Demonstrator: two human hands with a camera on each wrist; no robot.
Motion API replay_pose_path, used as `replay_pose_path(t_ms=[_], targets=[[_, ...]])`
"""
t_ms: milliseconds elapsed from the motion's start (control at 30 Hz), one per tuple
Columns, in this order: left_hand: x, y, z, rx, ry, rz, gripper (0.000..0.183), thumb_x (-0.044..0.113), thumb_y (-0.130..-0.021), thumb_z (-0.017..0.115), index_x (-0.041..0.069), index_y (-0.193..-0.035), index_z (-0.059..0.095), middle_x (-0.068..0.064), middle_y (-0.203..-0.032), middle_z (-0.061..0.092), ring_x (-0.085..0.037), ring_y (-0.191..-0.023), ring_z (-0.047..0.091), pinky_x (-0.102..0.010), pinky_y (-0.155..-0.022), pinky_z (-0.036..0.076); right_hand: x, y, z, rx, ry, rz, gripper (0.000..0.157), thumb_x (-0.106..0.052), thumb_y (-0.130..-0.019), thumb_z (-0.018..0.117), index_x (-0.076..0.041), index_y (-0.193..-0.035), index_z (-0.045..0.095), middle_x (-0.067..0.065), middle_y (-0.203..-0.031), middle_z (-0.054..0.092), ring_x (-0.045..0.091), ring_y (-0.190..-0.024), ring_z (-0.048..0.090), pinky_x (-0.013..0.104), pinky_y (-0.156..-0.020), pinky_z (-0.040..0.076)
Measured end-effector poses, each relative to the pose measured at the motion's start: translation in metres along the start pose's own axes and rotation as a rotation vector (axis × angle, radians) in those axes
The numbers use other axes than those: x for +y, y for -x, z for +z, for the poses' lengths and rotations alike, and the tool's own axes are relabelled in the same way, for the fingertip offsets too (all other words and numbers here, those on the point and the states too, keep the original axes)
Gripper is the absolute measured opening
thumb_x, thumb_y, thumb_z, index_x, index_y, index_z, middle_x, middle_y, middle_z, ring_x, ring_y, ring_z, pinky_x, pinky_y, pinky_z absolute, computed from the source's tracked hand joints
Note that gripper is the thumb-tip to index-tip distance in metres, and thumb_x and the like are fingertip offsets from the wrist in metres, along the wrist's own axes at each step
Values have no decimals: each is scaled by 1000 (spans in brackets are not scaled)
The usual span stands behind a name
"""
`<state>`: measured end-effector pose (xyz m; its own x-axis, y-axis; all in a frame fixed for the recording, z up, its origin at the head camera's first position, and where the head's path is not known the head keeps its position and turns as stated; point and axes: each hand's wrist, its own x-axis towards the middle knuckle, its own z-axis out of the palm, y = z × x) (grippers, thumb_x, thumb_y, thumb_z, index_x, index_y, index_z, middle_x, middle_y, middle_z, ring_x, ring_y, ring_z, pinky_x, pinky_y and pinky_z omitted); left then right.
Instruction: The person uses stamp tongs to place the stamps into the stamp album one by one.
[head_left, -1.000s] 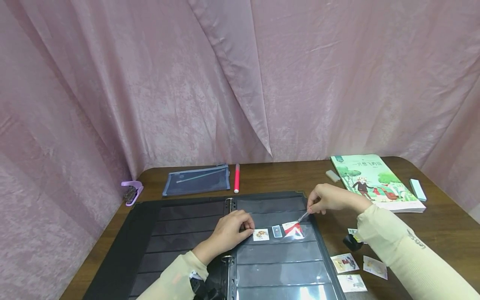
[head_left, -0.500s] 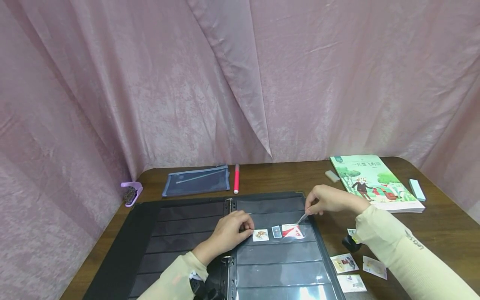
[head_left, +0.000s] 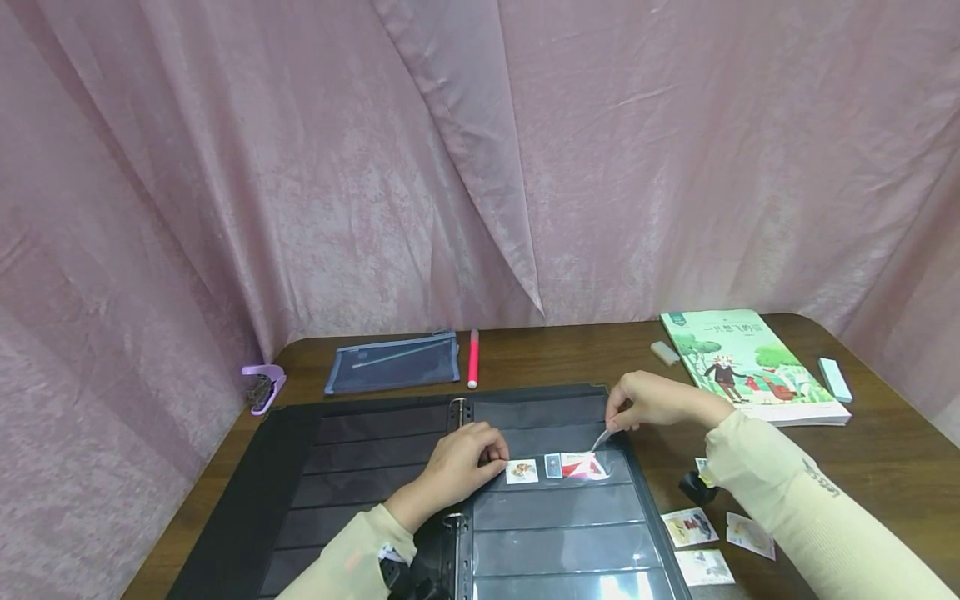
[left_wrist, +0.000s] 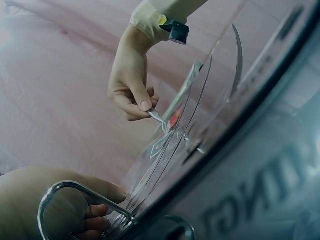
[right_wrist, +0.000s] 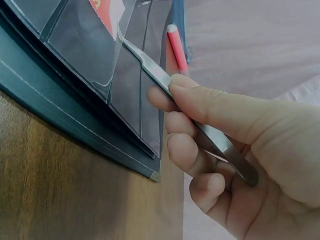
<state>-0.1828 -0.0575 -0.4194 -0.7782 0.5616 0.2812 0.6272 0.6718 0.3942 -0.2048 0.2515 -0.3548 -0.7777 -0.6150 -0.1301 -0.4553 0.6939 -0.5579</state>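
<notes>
Because the red-and-white stamp (head_left: 583, 466) lies so close to the small blue stamp (head_left: 553, 465), at the lower middle of the head view, we think that its left edge could slide over or under this neighbour if it is pushed more to the left; we cannot tell whether they already overlap. The tweezers (right_wrist: 157, 75) meet the red-and-white stamp at its upper edge, so we judge that too hard a squeeze or a twist could bend the paper or damage its toothed border. Their pointed end could also scratch or catch the clear strip of the album page (head_left: 558, 504), and if the page shifts, the square picture stamp (head_left: 521, 471) may slip too.

About the pose, we see the right hand (head_left: 641, 402) come in from the right side of the frame, its wrist above the page; thumb and forefinger pinch the tweezers, which slant downward to the left. The left hand (head_left: 459, 461) rests near the rings, with bent fingers and its thumb at the page; we cannot tell whether it pinches the plastic or only presses it.
</notes>
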Motion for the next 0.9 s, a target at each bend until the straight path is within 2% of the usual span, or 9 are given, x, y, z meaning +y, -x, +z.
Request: replay_pose_path(t_ms=[467,633,900], targets=[[-1,0,2,5,-7,11,12,25,-76,70,27,-74,58,13,-72,51,-1,-68,45,-14,-58,34,-1,8,-3,18,-24,34,8,-16,-79,65,-10,-77,70,-2,-65,62,6,-54,53,20,-51,44],[-1,1,0,-31,-13,42,9,26,-77,69,25,-78,59,12,-75,53,-1,-71,47,-15,-61,38,-4,15,-3,38,-15,38,12,-19,-81,64,-9,-78,69,-3,-64,61,7,-55,53,20,-52,44],[2,-1,-13,-128,-96,104,15,28,-78,68,20,-89,62,8,-82,55,-5,-78,48,-21,-70,41,-9,37,-5,102,-31,83,15,-23,-82,62,-9,-83,68,5,-69,64,7,-56,52,21,-53,44]])
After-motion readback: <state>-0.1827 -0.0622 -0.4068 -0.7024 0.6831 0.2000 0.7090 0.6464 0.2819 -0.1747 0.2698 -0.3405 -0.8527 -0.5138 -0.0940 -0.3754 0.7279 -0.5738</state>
